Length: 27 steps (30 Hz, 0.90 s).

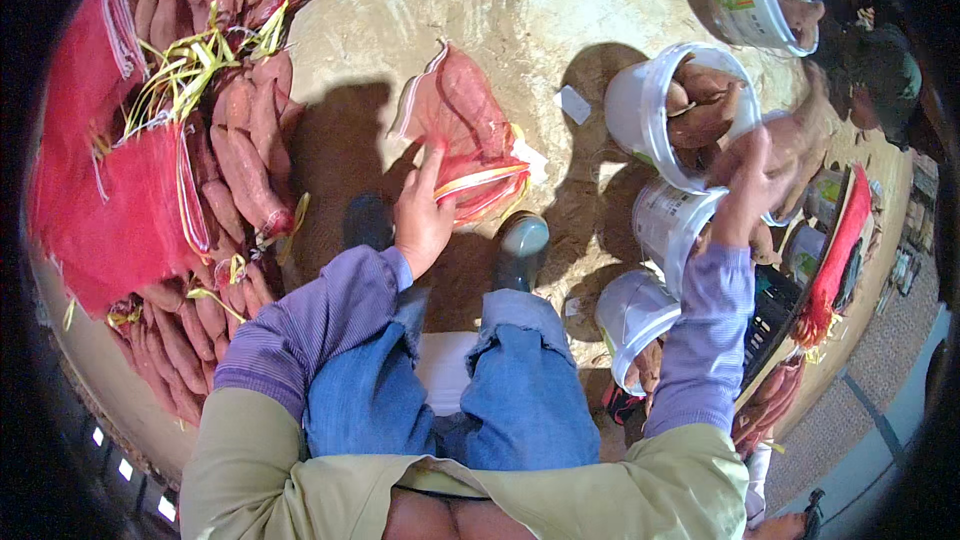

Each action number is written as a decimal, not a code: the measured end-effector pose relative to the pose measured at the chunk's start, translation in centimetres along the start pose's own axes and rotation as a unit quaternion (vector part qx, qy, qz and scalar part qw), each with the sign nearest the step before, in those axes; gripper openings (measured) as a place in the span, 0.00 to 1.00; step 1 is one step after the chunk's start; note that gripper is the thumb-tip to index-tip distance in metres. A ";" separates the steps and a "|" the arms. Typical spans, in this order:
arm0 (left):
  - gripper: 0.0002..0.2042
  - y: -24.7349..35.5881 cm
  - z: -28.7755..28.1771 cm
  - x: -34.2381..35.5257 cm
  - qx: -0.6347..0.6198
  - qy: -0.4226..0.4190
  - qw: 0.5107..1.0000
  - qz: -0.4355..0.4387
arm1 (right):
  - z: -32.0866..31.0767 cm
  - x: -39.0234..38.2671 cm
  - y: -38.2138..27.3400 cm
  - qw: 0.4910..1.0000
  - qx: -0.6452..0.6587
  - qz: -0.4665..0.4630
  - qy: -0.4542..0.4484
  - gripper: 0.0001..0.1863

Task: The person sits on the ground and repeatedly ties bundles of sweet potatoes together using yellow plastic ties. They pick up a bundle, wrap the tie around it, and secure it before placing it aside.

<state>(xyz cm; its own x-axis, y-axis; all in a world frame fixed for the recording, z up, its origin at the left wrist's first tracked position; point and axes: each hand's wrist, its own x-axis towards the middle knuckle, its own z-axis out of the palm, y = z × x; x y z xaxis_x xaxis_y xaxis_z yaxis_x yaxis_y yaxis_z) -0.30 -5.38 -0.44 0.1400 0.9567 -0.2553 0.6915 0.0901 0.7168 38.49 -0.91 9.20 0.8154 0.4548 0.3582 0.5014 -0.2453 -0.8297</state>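
Note:
A red mesh bag (465, 105) lies on the floor between my knees and the far edge, with sweet potatoes inside and its striped opening toward me. My left hand (425, 215) grips the near edge of that bag. My right hand (745, 190) reaches among the white plastic buckets on the right, over sweet potatoes (705, 120) in the largest visible one (630, 110); its fingers are blurred, so I cannot tell whether they hold one. Two more buckets (660, 230) (625, 315) stand nearer me, partly behind my right arm.
Bundles of sweet potatoes (245, 145) tied with yellow strips and red mesh sacks (105, 200) line the left. Another bucket (745, 5) stands at the far right. A black crate (765, 325) and a red bundle (840, 260) lie beyond my right arm. My booted feet (520, 240) rest below the bag.

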 end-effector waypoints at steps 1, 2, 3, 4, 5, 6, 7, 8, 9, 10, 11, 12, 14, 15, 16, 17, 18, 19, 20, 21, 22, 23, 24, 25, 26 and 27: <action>0.34 -0.1 -0.1 -0.1 -0.003 0.015 1.000 0.024 | -1.2 -1.9 -3.0 0.999 0.043 0.019 -0.011 0.35; 0.34 -0.4 -0.4 0.0 0.002 0.016 1.000 0.024 | -2.0 -3.9 -5.9 0.992 0.103 0.019 -0.065 0.34; 0.34 -0.6 -0.3 0.1 -0.001 0.014 1.000 0.026 | -3.1 -5.7 -8.9 0.980 0.158 0.021 -0.117 0.34; 0.33 -0.6 -0.2 0.0 -0.004 0.013 0.999 0.029 | -4.4 -7.0 -10.4 0.963 0.174 0.048 -0.203 0.35; 0.34 0.2 -0.7 0.1 0.016 -0.015 1.000 -0.004 | -6.2 -7.9 -10.8 0.933 0.159 0.102 -0.306 0.36; 0.34 0.6 -0.8 0.1 0.021 -0.025 0.999 -0.008 | -7.7 -8.7 -11.2 0.891 0.118 0.155 -0.410 0.37; 0.34 0.8 -0.6 0.3 0.026 -0.038 0.999 -0.011 | -8.5 -9.2 -11.1 0.838 0.074 0.210 -0.499 0.38; 0.34 1.0 -0.6 0.5 0.032 -0.051 0.998 -0.016 | -8.6 -10.1 -10.5 0.780 0.040 0.262 -0.567 0.39; 0.34 1.1 -1.2 0.4 0.037 -0.040 0.998 -0.015 | -7.8 -11.3 -10.4 0.714 0.055 0.343 -0.607 0.41; 0.34 1.4 -1.2 0.5 0.039 -0.045 0.998 -0.008 | -7.9 -12.7 -8.8 0.685 0.056 0.371 -0.625 0.40; 0.35 1.6 -1.2 0.6 0.042 -0.049 0.998 0.000 | -7.8 -14.2 -6.0 0.659 0.069 0.419 -0.620 0.38; 0.35 1.8 -1.4 0.7 0.048 -0.053 0.997 0.006 | -7.6 -15.4 -4.2 0.629 0.085 0.468 -0.616 0.37; 0.34 2.0 -1.6 0.8 0.053 -0.083 0.995 -0.005 | -5.7 -16.9 -5.1 0.574 0.112 0.564 -0.583 0.33; 0.33 1.7 -1.6 0.6 0.047 -0.070 0.996 0.019 | -4.7 -17.4 -5.2 0.546 0.101 0.588 -0.589 0.29; 0.33 1.6 -1.4 0.5 0.039 -0.058 0.996 0.045 | -3.7 -18.0 -4.9 0.534 0.114 0.594 -0.591 0.28; 0.32 1.5 -1.4 0.4 0.037 -0.061 0.997 0.042 | -2.8 -18.9 -4.2 0.522 0.127 0.600 -0.593 0.27; 0.30 1.5 -1.3 0.3 0.033 -0.065 0.997 0.041 | -1.9 -19.9 -3.6 0.511 0.140 0.607 -0.593 0.26; 0.29 1.6 -1.4 0.2 0.030 -0.069 0.996 0.040 | -1.1 -20.9 -2.9 0.501 0.138 0.641 -0.566 0.26; 0.29 1.6 -1.3 0.1 0.015 -0.053 0.997 0.049 | -0.6 -21.6 -2.7 0.502 0.154 0.641 -0.560 0.26; 0.28 1.6 -1.3 0.1 0.001 -0.035 0.998 0.059 | 0.0 -22.2 -2.6 0.502 0.172 0.640 -0.555 0.26; 0.28 1.5 -1.4 0.1 -0.013 -0.018 0.997 0.070 | 0.4 -22.7 -2.7 0.503 0.190 0.639 -0.550 0.26; 0.27 1.6 -1.5 -0.1 -0.023 -0.015 0.997 0.075 | 0.8 -23.1 -3.0 0.506 0.217 0.639 -0.537 0.26; 0.27 1.6 -1.5 -0.3 -0.033 -0.012 0.996 0.079 | 1.1 -23.5 -3.1 0.506 0.229 0.642 -0.529 0.26; 0.27 1.7 -1.6 -0.4 -0.043 -0.008 0.996 0.084 | 1.3 -23.8 -3.2 0.506 0.241 0.644 -0.520 0.25; 0.26 1.6 -1.6 -0.4 -0.041 -0.019 0.996 0.071 | 1.5 -24.1 -3.1 0.506 0.252 0.647 -0.512 0.24; 0.26 1.5 -1.5 -0.5 -0.041 -0.031 0.997 0.058 | 1.6 -24.4 -2.9 0.496 0.293 0.651 -0.495 0.26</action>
<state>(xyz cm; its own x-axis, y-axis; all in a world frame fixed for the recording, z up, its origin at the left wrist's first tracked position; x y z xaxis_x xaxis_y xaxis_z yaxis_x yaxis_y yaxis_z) -0.36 -5.31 1.70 0.2614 0.9433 -0.2046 0.6082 0.0036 0.7938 16.71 -9.89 2.18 -0.3482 0.5065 -0.7888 -0.6699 -0.7231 -0.1686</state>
